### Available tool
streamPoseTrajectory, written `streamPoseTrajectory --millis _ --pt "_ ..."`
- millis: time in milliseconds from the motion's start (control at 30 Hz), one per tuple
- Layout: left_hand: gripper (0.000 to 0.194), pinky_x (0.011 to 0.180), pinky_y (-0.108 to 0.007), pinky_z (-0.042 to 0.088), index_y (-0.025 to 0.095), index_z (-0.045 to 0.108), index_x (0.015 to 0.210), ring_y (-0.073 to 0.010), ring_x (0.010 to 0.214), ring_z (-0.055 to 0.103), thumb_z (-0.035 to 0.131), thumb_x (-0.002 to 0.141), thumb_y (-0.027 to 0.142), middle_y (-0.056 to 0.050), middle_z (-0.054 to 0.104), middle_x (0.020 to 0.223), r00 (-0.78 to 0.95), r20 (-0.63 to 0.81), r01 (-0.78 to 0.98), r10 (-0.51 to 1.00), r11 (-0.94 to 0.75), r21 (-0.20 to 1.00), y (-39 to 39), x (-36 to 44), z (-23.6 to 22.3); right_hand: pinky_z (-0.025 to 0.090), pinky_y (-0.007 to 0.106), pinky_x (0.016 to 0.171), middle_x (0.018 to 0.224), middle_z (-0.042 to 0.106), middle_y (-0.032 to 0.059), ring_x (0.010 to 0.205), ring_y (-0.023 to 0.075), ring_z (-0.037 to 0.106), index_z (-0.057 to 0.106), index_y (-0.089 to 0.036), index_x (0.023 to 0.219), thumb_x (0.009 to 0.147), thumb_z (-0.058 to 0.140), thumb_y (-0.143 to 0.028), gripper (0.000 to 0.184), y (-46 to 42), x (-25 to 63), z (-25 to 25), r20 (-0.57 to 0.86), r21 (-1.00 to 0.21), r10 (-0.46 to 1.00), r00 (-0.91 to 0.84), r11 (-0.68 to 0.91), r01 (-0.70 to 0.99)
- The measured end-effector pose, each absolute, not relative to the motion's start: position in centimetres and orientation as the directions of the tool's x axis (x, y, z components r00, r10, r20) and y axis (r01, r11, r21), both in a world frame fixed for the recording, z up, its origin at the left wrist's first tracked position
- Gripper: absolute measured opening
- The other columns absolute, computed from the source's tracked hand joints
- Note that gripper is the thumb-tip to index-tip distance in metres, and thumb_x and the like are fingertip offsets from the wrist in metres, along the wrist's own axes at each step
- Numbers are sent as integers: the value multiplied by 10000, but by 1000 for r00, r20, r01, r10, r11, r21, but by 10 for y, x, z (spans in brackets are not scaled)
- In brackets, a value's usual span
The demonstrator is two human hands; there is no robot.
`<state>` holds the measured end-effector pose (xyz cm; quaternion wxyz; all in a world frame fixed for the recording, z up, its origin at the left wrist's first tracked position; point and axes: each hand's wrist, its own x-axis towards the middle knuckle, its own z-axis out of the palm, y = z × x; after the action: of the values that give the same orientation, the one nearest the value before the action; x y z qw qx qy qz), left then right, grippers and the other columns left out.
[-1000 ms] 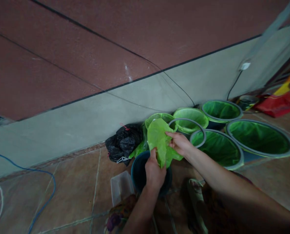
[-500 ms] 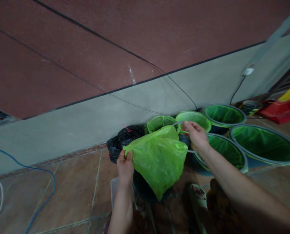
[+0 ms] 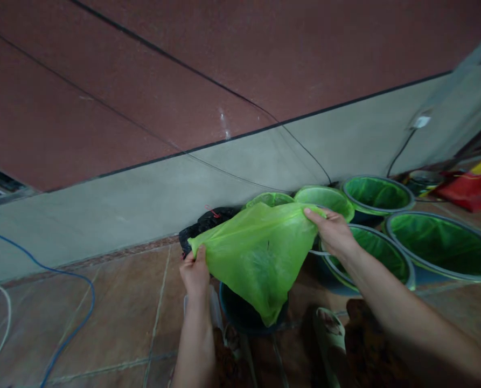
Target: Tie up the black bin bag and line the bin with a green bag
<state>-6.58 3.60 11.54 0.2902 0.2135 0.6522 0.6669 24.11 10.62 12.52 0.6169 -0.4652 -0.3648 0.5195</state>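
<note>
Your left hand [image 3: 194,272] is pinched closed on the near-left corner of the green bag [image 3: 256,253]; your right hand [image 3: 334,233] is closed on its far-right corner. The bag is stretched between the two grips, so its long axis runs from lower left to upper right, with the left hand nearer to you and lower, the right hand farther and higher. The loose body of the bag sags from that line to a point that hangs directly over the dark bin [image 3: 244,318], which stands on the tiled floor [image 3: 123,323] just beyond your knees; its rim is bare. A clear plastic container [image 3: 215,307] stands just left of the bin, partly hidden by your left forearm. Behind the bag lies a black bag [image 3: 208,222] against the wall [image 3: 143,188]. To the right, the lined bins [image 3: 438,245] stand in a cluster, each already fitted with green film
</note>
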Motion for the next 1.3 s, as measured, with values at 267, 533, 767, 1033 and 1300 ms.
streamPoseTrajectory --millis 267,533,767,1033,1300 --pt "335 650 -236 495 150 687 748 -95 633 598 836 575 394 29 686 708 -736 -14 -171 677 -166 971 31 -63 131 395 229 460 577 593 -32 492 98 504 631 -171 647 594 803 -271 206 125 274 125 -134 -942 848 513 52 -331" --pt "319 628 -251 509 178 611 826 -112 625 591 776 688 413 33 649 723 -543 77 -120 836 -168 978 30 -31 128 438 484 1028 1228 624 107 1180 282 564 609 -197 1205 764 622 -198 441 87 241 132 713 -669 613 339 450 592" --pt "159 581 -203 378 190 563 755 -87 602 456 663 796 307 61 508 647 -207 269 425 941 -161 891 19 13 132 448 500 1025 1208 669 98 1146 273 595 575 -238 1300 840 661 -320 474 52 166 140 615 -617 730 -298 681 395" --pt "132 676 -230 423 189 619 910 -126 727 561 629 819 285 25 622 785 108 80 405 991 -118 907 16 16 123 504 312 688 758 709 -10 680 160 622 731 -223 786 780 703 -317 99 97 198 141 439 -897 875 205 441 35" --pt "205 605 -246 347 183 623 640 -122 603 502 568 827 246 35 548 594 153 -27 670 988 -84 737 20 -10 115 399 242 566 618 615 -51 540 84 483 697 -151 724 667 747 -237 115 128 259 149 227 -901 747 625 405 -156"
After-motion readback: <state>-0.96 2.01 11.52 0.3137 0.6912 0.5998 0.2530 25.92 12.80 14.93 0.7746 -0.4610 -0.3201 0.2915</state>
